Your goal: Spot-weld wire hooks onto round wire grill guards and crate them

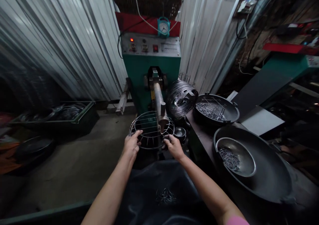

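A round wire rack (147, 147) lies under the electrode arm (159, 99) of a green machine (134, 64). On its left side, my left hand (133, 144) grips the rim, thumb on top. My right hand (172, 145) is at the rack's right side, just below the electrode tip, its fingers pinched together; any small part between them is too small to make out. Several short bent wires (166, 195) rest on the dark apron (147, 185) over my lap.
Wire rings (181, 99) stand right of the machine. Farther right are a black pan of wire parts (230, 112) and a large pan (271, 172) holding a metal bowl (249, 158). A green bin (84, 118) is at the left, a clock (163, 27) on the machine.
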Demonstrator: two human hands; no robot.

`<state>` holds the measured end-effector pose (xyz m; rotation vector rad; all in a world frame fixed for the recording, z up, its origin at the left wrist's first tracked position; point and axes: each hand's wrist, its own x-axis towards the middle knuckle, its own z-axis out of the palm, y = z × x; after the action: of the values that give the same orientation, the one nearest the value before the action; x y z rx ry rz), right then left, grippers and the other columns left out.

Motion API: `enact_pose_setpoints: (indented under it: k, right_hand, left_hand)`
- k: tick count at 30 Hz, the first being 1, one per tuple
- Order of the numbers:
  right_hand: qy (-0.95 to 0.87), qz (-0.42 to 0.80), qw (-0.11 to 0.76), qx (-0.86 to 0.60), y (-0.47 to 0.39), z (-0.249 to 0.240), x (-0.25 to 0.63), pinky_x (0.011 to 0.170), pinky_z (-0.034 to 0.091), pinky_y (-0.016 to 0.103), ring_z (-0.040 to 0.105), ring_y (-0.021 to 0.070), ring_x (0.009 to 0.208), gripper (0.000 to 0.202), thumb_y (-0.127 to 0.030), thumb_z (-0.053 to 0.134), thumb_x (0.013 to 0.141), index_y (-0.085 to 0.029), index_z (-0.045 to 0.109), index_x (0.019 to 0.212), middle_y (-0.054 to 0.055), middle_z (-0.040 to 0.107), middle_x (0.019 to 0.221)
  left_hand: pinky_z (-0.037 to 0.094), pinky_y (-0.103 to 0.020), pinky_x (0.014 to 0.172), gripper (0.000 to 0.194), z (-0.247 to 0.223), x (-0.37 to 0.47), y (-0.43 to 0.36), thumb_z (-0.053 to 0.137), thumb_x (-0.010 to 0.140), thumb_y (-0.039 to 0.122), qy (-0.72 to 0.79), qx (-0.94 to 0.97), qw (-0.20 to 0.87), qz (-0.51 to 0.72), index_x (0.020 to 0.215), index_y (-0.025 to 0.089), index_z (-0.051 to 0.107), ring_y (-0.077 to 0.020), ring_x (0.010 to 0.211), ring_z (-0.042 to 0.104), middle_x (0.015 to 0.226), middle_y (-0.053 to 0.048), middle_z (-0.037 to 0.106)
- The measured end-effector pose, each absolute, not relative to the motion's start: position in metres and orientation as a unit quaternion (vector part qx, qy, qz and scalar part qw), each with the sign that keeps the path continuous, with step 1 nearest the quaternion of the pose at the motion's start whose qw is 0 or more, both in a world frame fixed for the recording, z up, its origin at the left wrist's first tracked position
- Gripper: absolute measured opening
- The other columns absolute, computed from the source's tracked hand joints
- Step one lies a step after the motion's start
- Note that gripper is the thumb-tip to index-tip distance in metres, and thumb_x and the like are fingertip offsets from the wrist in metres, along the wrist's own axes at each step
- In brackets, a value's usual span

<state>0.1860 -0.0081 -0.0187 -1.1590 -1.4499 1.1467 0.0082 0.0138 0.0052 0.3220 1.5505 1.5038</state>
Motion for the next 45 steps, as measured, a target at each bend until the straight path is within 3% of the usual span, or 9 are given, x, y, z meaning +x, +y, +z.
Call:
enact_pose_setpoints:
  k: [12, 18, 24, 27, 33, 40, 45]
  right_hand:
    - [-0.555, 0.503, 0.47, -0.468, -0.003, -0.023, 0.182, 0.045, 0.044, 0.02, 0.056, 0.0097, 0.046, 0.012, -0.028, 0.051, 0.075, -0.018, 0.055, 0.08, -0.002, 0.06, 0.062]
    - [-0.495, 0.486, 0.518, -0.501, -0.021, -0.036, 0.211, 0.048, 0.045, 0.021, 0.056, 0.0092, 0.05, 0.027, -0.036, 0.05, 0.078, -0.017, 0.059, 0.094, 0.0, 0.062, 0.072]
    - [-0.421, 0.544, 0.401, -0.604, -0.068, -0.092, 0.268, 0.034, 0.036, 0.02, 0.049, 0.0096, 0.037, 0.017, -0.027, 0.055, 0.071, -0.015, 0.061, 0.081, -0.002, 0.055, 0.053]
    - [-0.416, 0.543, 0.406, -0.606, -0.074, -0.09, 0.27, 0.031, 0.032, 0.018, 0.047, 0.0083, 0.035, 0.017, -0.03, 0.055, 0.072, -0.016, 0.06, 0.077, -0.003, 0.056, 0.052]
    - [-0.498, 0.528, 0.526, -0.443, -0.044, -0.028, 0.216, 0.057, 0.048, 0.023, 0.06, 0.0116, 0.062, 0.031, -0.038, 0.048, 0.081, -0.017, 0.061, 0.099, 0.004, 0.065, 0.078]
    - [-0.654, 0.384, 0.445, -0.477, -0.027, -0.03, 0.183, 0.067, 0.047, 0.027, 0.061, 0.0163, 0.07, 0.025, -0.028, 0.043, 0.084, -0.017, 0.064, 0.093, 0.005, 0.066, 0.075]
    - [-0.673, 0.367, 0.418, -0.487, -0.021, -0.031, 0.187, 0.067, 0.046, 0.027, 0.062, 0.0177, 0.072, 0.023, -0.025, 0.044, 0.083, -0.02, 0.065, 0.09, 0.004, 0.066, 0.076]
  left_hand:
    - [0.024, -0.019, 0.034, 0.036, 0.002, 0.01, 0.015, 0.072, 0.036, 0.029, 0.647, 0.102, 0.45, 0.607, 0.058, 0.017, 0.046, -0.005, 0.04, 0.031, 0.046, 0.008, 0.036]
    - [0.021, -0.018, 0.034, 0.041, 0.001, 0.009, 0.014, 0.075, 0.034, 0.029, 0.613, 0.071, 0.482, 0.622, 0.059, 0.017, 0.044, -0.003, 0.039, 0.025, 0.046, 0.01, 0.033]
    - [0.021, -0.019, 0.034, 0.038, -0.004, 0.005, 0.016, 0.072, 0.038, 0.025, 0.602, 0.058, 0.487, 0.629, 0.057, 0.018, 0.041, -0.0036, 0.038, 0.027, 0.045, 0.01, 0.031]
    - [0.022, -0.019, 0.035, 0.037, -0.006, 0.006, 0.015, 0.072, 0.038, 0.026, 0.597, 0.069, 0.47, 0.646, 0.059, 0.018, 0.043, -0.0036, 0.039, 0.027, 0.046, 0.01, 0.032]
    - [0.022, -0.019, 0.037, 0.04, -0.005, 0.018, 0.008, 0.073, 0.039, 0.028, 0.592, 0.095, 0.449, 0.662, 0.063, 0.018, 0.043, -0.0031, 0.04, 0.026, 0.049, 0.01, 0.034]
    - [0.025, -0.018, 0.039, 0.044, -0.001, 0.026, 0.005, 0.074, 0.041, 0.028, 0.588, 0.09, 0.44, 0.672, 0.075, 0.017, 0.048, -0.0035, 0.044, 0.032, 0.057, 0.008, 0.043]
    - [0.025, -0.018, 0.04, 0.047, -0.002, 0.027, 0.004, 0.073, 0.042, 0.028, 0.585, 0.093, 0.434, 0.679, 0.082, 0.018, 0.049, -0.0035, 0.045, 0.033, 0.059, 0.008, 0.044]
